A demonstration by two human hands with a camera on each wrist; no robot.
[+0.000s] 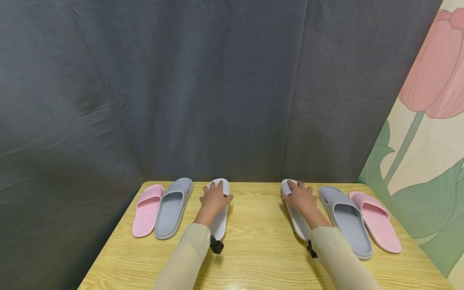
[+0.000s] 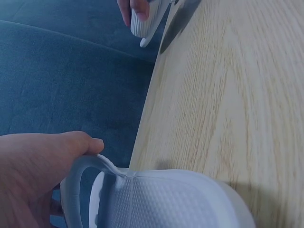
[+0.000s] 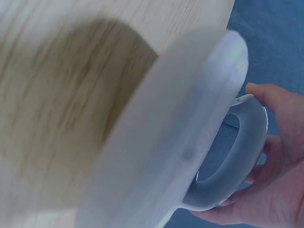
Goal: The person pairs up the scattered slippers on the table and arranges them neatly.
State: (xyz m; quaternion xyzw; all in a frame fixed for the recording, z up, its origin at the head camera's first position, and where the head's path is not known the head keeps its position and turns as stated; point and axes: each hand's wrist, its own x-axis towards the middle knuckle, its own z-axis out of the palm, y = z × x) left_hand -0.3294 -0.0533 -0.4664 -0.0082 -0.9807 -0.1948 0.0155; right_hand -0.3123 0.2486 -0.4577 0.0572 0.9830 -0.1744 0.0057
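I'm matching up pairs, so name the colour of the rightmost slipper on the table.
The rightmost slipper is pink; the head view shows it best.

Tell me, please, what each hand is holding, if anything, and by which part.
The left hand holds one white slipper by the strap over its front; the right hand holds the other white slipper, likewise by its strap.

On the table (image 1: 257, 237), two slippers (image 1: 169, 213) lie at its left side, two other slippers (image 1: 349, 225) at its right. Two inner slippers (image 1: 219, 226) are nearer its middle. Behind it hangs a curtain (image 1: 232, 100).
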